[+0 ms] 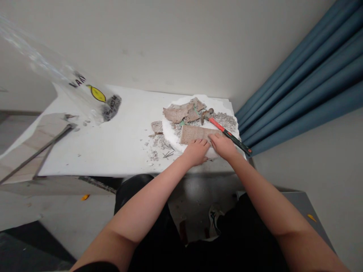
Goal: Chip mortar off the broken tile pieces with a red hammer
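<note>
A flat brownish board piece [198, 133] lies on a white round foam slab [171, 132] at the right end of a white table. My left hand [196, 152] rests at the piece's near left edge with fingers curled onto it. At the near right edge, my right hand [224, 146] presses down with fingers together. Just beyond my right hand lies a hammer [227, 132] with a red and black handle, its head resting among broken board fragments [183, 112] and grey rubble.
Crumbs and a few nails [168, 154] lie by the slab. A clear plastic bag [93, 99] with a yellow mark hangs over the white table [113, 139] at left. Metal rods [39, 151] sit at the left edge. Blue curtains [306, 87] hang right.
</note>
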### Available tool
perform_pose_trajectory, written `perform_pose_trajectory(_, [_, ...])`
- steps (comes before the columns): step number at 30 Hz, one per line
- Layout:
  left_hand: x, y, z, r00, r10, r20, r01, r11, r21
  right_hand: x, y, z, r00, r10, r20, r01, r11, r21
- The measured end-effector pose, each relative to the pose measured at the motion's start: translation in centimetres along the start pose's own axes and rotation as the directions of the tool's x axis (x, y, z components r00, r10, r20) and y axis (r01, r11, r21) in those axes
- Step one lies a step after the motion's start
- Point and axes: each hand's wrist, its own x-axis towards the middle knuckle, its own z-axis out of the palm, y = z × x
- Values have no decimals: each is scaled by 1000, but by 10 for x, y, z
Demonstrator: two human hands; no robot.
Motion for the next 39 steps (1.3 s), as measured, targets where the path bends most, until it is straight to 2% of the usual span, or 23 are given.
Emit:
perform_pose_trajectory(4, [0,0,-2,1000,5,5,-5,1000,2,0,6,1,998,-54,16,54,998,15])
perform_pose_trajectory(9, [0,1,-1,1000,2,-9,-2,1000,9,-1,7,3,997,-69,29,71,995,-64])
perform_pose_trajectory(13, [1,1,-1,1000,3,-12,-3,1000,-1,0,3,1,1000,-16,-4,16,996,-89])
perform_pose_trajectory(15, [1,1,-1,1000,-4,-6,4,1000,-2,-1,5,-1,1000,-4,-26,2,998,-66])
perform_pose_trajectory(22, [1,2,-1,1000,-11,3,11,1000,-1,-4,16,1,996,-65,-64,70,994,84])
perform_pose_trajectory(25, [1,3,-1,1000,-12,5,12,1000,0,0,22,-6,986,-66,-151,97,974,205])
perform_pose_trajectory(29, [1,2,-3,1000,-13,-2,13,1000,-22,0,31,-26,928,59,-368,85,928,363])
perform_pose_trajectory(31, [1,-1,-5,998,-50,-24,48,995,-91,-4,29,-32,914,86,-398,99,901,422])
perform_pose_trajectory(34, [1,-5,-10,983,-130,-129,89,956,-280,-14,14,-29,936,32,-351,164,843,512])
perform_pose_trajectory(37, [-4,-9,-13,969,-117,-216,-6,869,-494,-19,-8,-22,934,56,-352,178,782,597])
perform_pose_trajectory(39, [-15,-16,-15,973,-113,-199,-32,793,-609,-19,-18,-20,940,67,-335,177,744,645])
